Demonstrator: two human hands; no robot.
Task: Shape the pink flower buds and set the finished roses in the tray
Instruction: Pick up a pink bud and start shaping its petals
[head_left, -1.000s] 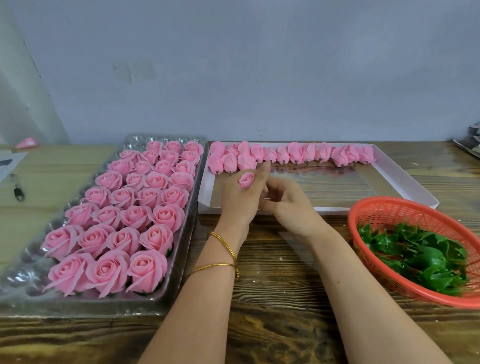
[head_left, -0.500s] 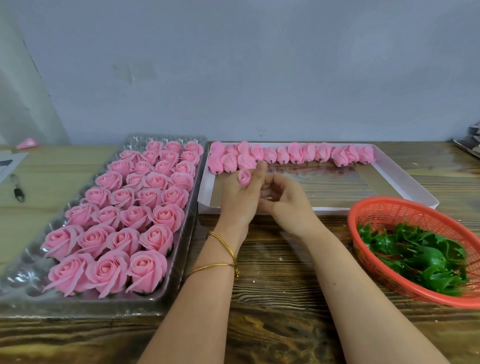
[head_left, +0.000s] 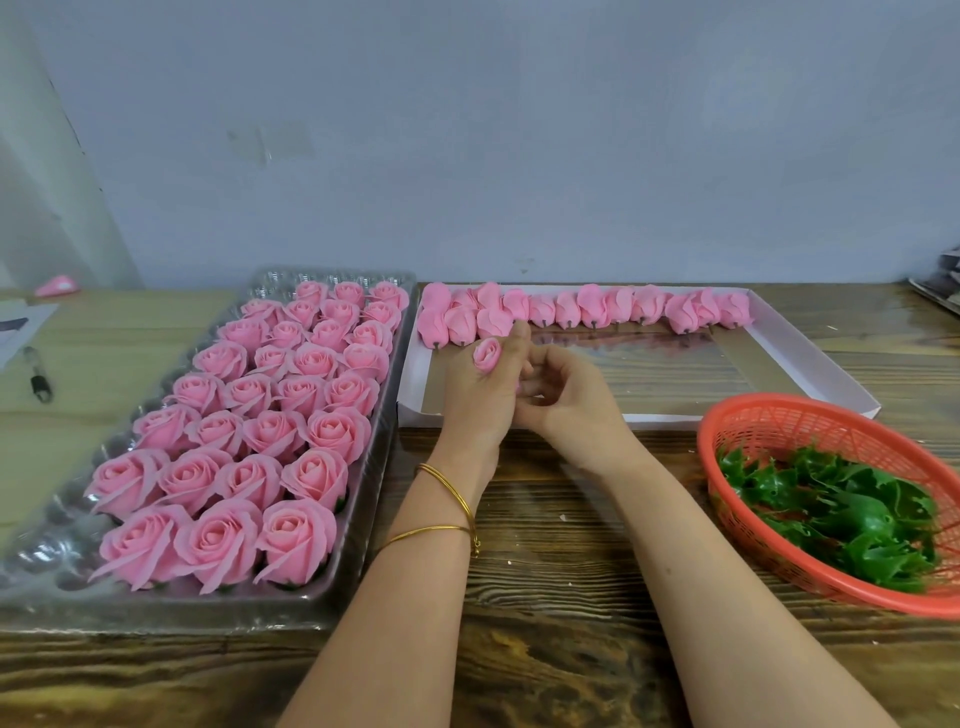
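- Head view over a wooden counter (head_left: 545, 597), both forearms reaching in from the near edge.
- Left hand (head_left: 478, 405) raised over the near wall of a white box (head_left: 810, 364), thumb and fingers curled round a small pink bud (head_left: 487, 355).
- Bud held upright, rolled tip turned toward the camera, just in front of the left end of the box's row of buds.
- Right hand (head_left: 571, 405) pressed against the left one, fingers curled in toward the lower part of the bud; a sliver of pink between the fingertips, yet impossible to tell whether pinched or only touched.
- Two thin gold bangles (head_left: 452, 499) on the left wrist.
- Unshaped buds (head_left: 592, 309) lined along the far wall of the white box, doubled up at the left end, short dark stems pointing toward the camera.
- Clear plastic tray (head_left: 382, 447) just beside the box on its left, packed in rows with finished roses (head_left: 314, 470), all facing up.
- Orange mesh basket (head_left: 779, 415) on the right, near the box's near corner, holding green calyx pieces (head_left: 852, 519).
- Pen (head_left: 37, 374) at the far left, well apart from the tray.
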